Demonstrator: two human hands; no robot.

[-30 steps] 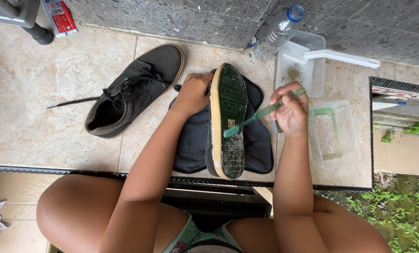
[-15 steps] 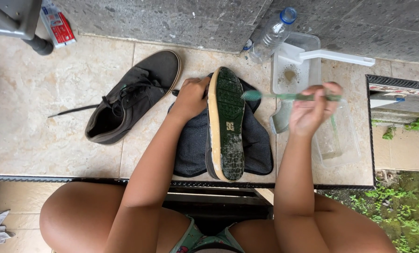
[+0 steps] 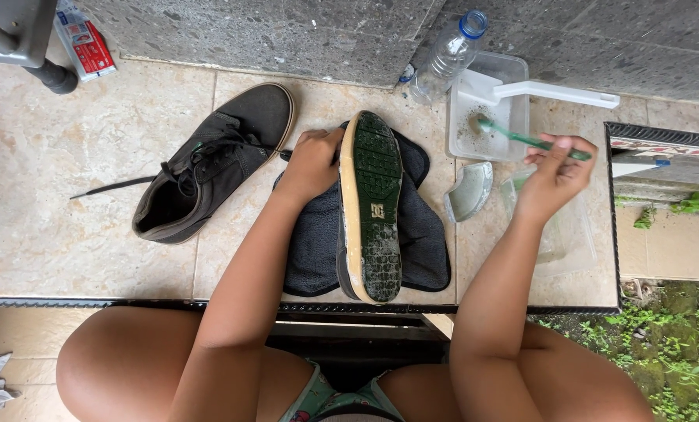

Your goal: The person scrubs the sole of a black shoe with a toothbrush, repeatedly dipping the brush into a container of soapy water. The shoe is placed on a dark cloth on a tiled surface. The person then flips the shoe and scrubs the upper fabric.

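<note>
On the dark cloth (image 3: 420, 234) at the middle of the tiled ledge (image 3: 68, 180) I see the shoe (image 3: 371, 207) standing on its side, green sole facing right. Its long axis runs away from me, toe end far, heel near the ledge edge. My left hand (image 3: 312, 162) is closed around the far upper part of the shoe, fingers curled over its edge. My right hand (image 3: 554, 173) is pinched shut on a green toothbrush (image 3: 521, 138), whose head reaches left into a clear plastic tub (image 3: 463, 144). A white scoop (image 3: 548, 92) lies across that tub, and a plastic bottle (image 3: 447, 56) leans just behind it. Left of the cloth lies the second shoe (image 3: 212, 160), laces trailing. I can't make out what's in the tub, and the shoe's upper is hidden from me.
</note>
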